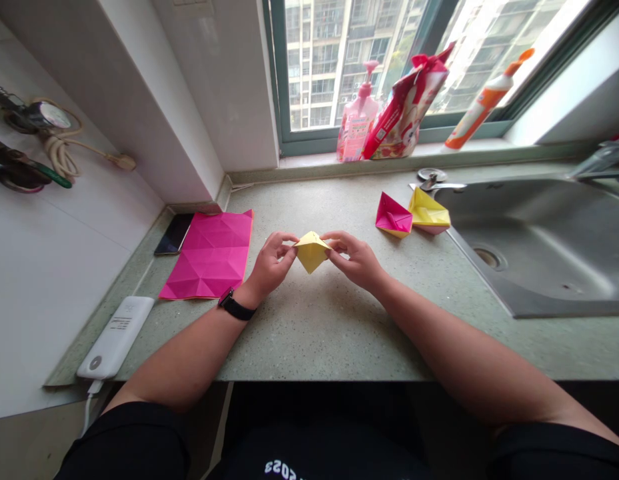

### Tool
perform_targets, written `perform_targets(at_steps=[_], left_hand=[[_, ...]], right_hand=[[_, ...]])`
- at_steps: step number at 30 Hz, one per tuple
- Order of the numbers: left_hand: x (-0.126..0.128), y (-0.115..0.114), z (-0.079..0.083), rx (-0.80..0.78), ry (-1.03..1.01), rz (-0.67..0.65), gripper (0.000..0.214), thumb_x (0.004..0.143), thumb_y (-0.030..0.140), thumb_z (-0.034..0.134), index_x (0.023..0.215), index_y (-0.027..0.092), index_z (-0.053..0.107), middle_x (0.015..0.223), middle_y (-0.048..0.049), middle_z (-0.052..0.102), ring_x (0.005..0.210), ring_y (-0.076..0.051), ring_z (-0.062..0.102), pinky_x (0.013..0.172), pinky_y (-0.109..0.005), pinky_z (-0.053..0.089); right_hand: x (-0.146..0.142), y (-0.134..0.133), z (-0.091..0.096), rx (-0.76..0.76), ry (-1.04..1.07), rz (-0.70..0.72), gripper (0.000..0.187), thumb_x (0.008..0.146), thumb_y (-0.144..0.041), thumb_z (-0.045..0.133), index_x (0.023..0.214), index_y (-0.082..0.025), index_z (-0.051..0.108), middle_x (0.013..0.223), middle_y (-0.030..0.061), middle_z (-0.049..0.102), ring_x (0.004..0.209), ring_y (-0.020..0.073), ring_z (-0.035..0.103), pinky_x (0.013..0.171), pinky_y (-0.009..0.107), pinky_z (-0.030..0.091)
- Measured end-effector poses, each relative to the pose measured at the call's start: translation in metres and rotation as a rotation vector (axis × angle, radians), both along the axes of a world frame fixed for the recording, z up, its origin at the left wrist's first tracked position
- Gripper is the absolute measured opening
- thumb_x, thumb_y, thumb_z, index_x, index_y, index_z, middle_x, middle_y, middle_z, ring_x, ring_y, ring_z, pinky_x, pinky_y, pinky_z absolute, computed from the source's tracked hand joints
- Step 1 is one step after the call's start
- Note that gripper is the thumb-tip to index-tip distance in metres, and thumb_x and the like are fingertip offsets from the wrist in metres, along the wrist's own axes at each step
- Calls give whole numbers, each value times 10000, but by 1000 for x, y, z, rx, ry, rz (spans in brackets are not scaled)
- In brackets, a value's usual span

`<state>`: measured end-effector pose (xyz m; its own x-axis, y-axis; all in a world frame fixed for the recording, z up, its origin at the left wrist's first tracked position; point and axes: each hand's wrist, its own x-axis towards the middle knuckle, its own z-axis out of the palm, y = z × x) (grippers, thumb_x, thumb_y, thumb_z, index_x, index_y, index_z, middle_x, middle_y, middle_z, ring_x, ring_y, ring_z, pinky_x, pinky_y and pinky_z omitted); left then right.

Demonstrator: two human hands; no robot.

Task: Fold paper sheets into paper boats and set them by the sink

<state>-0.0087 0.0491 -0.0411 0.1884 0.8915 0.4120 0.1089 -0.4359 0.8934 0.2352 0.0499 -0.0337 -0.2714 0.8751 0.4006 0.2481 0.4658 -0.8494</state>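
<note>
A folded piece of yellow paper [312, 255], diamond-shaped from here, is held up just over the counter. My left hand [273, 263], with a black watch on its wrist, pinches the paper's left corner between thumb and fingers. On the opposite corner, the thumb and fingers of my right hand [355, 259] are closed too. Two folded paper boats stand to the right: a pink one [393, 217] and a yellow one [429, 212], side by side. Creased pink paper sheets [209, 253] lie flat to the left of my left hand.
A dark phone [172, 235] lies partly under the pink sheets. Nearer me is a white power bank [116, 339] with a cable. The steel sink [509, 307] is on the right. A pump bottle [356, 123], a red bag [406, 110] and an orange-white bottle [482, 110] stand on the windowsill.
</note>
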Motion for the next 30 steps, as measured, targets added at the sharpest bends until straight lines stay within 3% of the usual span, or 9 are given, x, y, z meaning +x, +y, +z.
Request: perform_targets(at_steps=[4,11,21,26,30], left_hand=[[-1,-1,1,-109,-25,-83,254,1039,399,685,1216,216,678,1045,-48,738,952,-178,719,871,-296,588],[-2,-2,6,-143,-117,-181,233,1007,329,699,1210,214,701,1118,-59,776,1069,-199,731,939,-315,587],[-5,-1,8,-163,-55,-145,203,943,227,654,1133,213,721,1151,-69,772,1104,-226,745,969,-374,629],[-6,-3,9,-131,-5,-123,208,1017,329,628,1148,210,735,1149,-75,771,1085,-220,730,948,-353,617],[-4,-3,6,-65,85,-58,239,1014,363,686,1189,205,722,1043,-60,766,972,-193,733,906,-320,602]], right_hand=[[0,2,-1,-84,115,61,306,986,-483,727,1186,-252,743,966,43,827,860,212,765,838,377,611],[5,8,-4,-160,240,120,305,964,-507,765,1135,-256,793,1062,68,810,954,230,745,840,387,609],[7,8,-4,-179,155,92,267,944,-489,746,1040,-242,782,1022,67,809,961,241,746,883,425,611],[9,7,0,-174,121,93,187,933,-391,703,1003,-235,779,1007,59,805,962,238,744,900,415,593],[8,7,1,-194,85,92,221,942,-437,715,962,-224,770,947,56,794,903,229,736,840,379,584]])
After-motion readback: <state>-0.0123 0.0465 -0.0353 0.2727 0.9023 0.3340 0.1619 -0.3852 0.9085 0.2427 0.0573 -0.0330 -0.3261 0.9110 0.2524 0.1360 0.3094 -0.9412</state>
